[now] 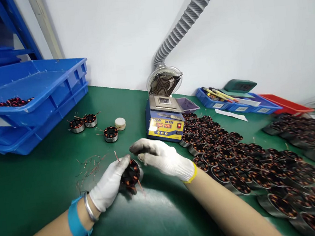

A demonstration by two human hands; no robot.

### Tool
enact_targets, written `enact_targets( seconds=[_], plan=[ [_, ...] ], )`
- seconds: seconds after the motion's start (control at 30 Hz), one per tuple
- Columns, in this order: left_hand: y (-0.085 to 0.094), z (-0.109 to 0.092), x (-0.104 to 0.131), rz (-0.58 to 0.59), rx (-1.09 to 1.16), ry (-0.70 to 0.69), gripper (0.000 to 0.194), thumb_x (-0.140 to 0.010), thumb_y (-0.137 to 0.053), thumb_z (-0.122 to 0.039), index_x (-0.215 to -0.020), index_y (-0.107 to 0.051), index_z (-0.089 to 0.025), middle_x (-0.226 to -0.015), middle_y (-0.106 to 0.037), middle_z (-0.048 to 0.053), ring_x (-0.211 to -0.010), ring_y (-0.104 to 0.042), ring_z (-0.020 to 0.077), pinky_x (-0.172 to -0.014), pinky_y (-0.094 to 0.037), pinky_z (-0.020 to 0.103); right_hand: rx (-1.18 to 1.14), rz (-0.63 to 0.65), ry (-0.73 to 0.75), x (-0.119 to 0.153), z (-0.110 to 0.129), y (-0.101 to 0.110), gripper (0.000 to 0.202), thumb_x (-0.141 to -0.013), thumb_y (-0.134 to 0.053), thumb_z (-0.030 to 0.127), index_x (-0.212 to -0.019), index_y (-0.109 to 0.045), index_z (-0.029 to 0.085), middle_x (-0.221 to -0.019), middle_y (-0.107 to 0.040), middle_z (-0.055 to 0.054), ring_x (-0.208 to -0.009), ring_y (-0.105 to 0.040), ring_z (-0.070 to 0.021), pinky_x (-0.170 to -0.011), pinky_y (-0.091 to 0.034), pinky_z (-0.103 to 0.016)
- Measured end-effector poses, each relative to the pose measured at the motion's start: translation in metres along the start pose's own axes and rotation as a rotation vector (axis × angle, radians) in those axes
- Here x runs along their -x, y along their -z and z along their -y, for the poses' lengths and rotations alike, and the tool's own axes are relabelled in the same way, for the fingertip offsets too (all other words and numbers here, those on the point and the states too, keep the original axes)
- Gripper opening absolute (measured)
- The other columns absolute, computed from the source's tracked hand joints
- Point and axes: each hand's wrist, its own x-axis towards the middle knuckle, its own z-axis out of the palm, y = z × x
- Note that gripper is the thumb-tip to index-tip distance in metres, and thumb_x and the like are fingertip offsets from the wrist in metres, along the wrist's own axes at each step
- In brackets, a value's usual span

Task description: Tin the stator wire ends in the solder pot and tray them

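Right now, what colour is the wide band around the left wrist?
The band is bright blue, best seen in the head view.

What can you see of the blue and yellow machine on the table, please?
The machine stands upright on the green table, with a blue body and a yellow front panel. The panel has a lit red display, small round buttons below it and a red switch. Its top looks like metal, with a squarish opening. Behind that rises a round wire grille. The right hand is just in front.
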Motion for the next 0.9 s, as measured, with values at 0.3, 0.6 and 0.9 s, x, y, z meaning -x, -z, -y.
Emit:
enact_targets(
  seconds=[0.3, 0.6, 0.9],
  plan=[
    [0.003, -0.008, -0.006, -0.255, 0.279, 0.041, 0.045, -0.089, -0.047, -0.055, -0.085, -0.064, -0.014, -0.071, -0.066, 0.006, -0.054, -0.061, 0.0171, -0.043, -0.048, 0.026, 0.479, -0.171, 0.488, 0.009, 0.006, -0.012, 0.016, -0.081, -0.069, 0.026, -0.093, -0.063, 0.018, -0.095, -0.066, -0.006, -0.087, -0.061, -0.0178, -0.078, -0.048, -0.031],
    [0.001, -0.010, -0.005, -0.317, 0.421, -0.006, 0.043, -0.091, -0.045, -0.054, -0.083, -0.062, -0.014, -0.072, -0.063, 0.004, -0.060, -0.061, 0.0159, -0.054, -0.052, 0.029, 0.432, -0.410, 0.610, 0.004, -0.003, -0.030, 0.011, -0.084, -0.068, 0.024, -0.091, -0.062, 0.017, -0.088, -0.066, -0.005, -0.085, -0.062, -0.0170, -0.078, -0.051, -0.031],
    [0.001, -0.014, -0.004, -0.197, 0.429, 0.080, 0.052, -0.093, -0.036, -0.055, -0.095, -0.064, -0.011, -0.078, -0.064, 0.008, -0.058, -0.059, 0.0164, -0.048, -0.049, 0.028, 0.533, -0.394, 0.646, 0.003, 0.002, -0.022, 0.011, -0.087, -0.057, 0.013, -0.095, -0.062, 0.018, -0.092, -0.067, -0.004, -0.090, -0.063, -0.0165, -0.103, -0.045, -0.043]
  ],
)
